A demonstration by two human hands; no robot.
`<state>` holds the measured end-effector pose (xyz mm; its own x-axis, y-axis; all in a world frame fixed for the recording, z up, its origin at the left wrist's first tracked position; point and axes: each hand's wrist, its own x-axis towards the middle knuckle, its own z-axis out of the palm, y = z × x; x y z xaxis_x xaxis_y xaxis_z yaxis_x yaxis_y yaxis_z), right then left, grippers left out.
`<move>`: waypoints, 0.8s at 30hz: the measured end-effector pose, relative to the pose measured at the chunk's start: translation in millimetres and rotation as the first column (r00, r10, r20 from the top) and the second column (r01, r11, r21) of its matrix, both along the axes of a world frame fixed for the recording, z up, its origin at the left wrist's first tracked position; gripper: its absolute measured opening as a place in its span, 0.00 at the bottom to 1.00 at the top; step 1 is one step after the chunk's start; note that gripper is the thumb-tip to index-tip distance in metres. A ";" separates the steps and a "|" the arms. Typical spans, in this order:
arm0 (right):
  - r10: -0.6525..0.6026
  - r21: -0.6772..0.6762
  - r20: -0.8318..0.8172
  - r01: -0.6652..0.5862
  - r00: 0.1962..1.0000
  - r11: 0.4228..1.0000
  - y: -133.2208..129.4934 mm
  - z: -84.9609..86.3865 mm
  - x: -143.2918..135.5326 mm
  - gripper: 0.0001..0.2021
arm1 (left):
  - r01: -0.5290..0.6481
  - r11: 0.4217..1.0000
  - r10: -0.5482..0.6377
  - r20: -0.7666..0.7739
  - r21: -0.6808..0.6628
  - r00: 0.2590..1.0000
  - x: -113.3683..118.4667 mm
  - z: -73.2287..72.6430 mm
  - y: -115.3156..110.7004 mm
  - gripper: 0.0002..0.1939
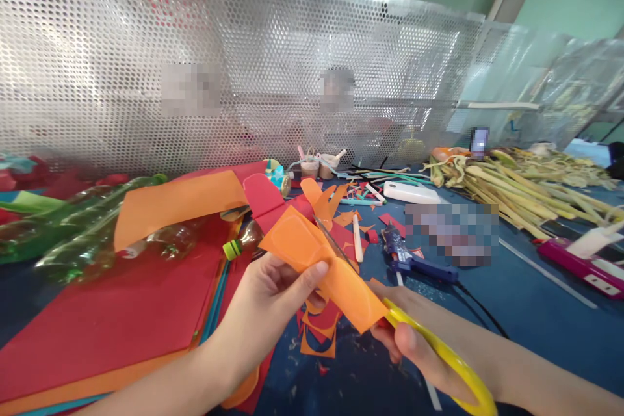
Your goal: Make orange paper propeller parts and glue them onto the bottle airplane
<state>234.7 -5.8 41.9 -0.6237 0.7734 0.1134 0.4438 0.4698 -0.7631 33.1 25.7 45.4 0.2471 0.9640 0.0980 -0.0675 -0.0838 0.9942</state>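
My left hand (280, 299) pinches a piece of orange paper (348, 292) between thumb and fingers, above the table. A curved outline is faintly visible on the paper. In my right hand (414, 338) is a pair of scissors (451, 354) with yellow handles, my fingers through the loops. One blade runs along the far edge of the orange paper; the other is mostly hidden by it. Below lie orange and red paper scraps (319, 341). Red petal-shaped paper (275, 198) and orange petal-shaped pieces (322, 198) sit just beyond.
Stacked red sheets (121, 325) and green plastic bottles (92, 227) lie left. A blue glue gun (419, 263) with a black cord rests right, near a magenta power strip (585, 266) and dried stalks (511, 198). A perforated metal screen (273, 65) stands behind.
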 end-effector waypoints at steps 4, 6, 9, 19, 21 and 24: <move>0.031 -0.018 0.012 -0.031 0.999 0.999 0.0 3.0 -0.7 0.36 | -0.011 1.000 0.011 0.019 -0.018 1.000 1.3 0.1 -1.3 0.09; 0.050 0.006 0.007 -0.050 0.999 0.999 0.3 5.3 -1.0 0.35 | -0.002 1.000 0.003 0.028 -0.021 1.000 1.0 0.0 -2.1 0.09; 0.037 0.045 0.007 -0.037 0.999 0.998 0.8 7.6 -1.8 0.34 | 0.010 1.000 -0.009 0.025 -0.027 1.000 0.0 -0.6 -3.8 0.09; -0.014 0.026 0.052 0.013 0.999 1.000 0.7 3.9 -4.2 0.29 | -0.023 0.997 0.026 0.040 -0.079 0.999 4.5 1.6 -5.8 0.08; -0.025 0.026 0.058 0.023 0.998 0.999 1.1 0.7 -4.6 0.31 | -0.028 0.996 0.032 0.046 -0.081 0.998 4.3 1.6 -5.7 0.08; -0.026 0.015 0.041 0.026 0.999 1.000 3.4 -6.2 -6.0 0.34 | -0.038 0.996 0.042 0.055 -0.078 0.998 3.8 1.0 -5.4 0.08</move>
<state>228.7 -2.3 35.7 -0.6079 0.7879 0.0990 0.4870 0.4684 -0.7372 36.9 20.4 46.4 0.2041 0.9783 0.0362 -0.1220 -0.0113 0.9925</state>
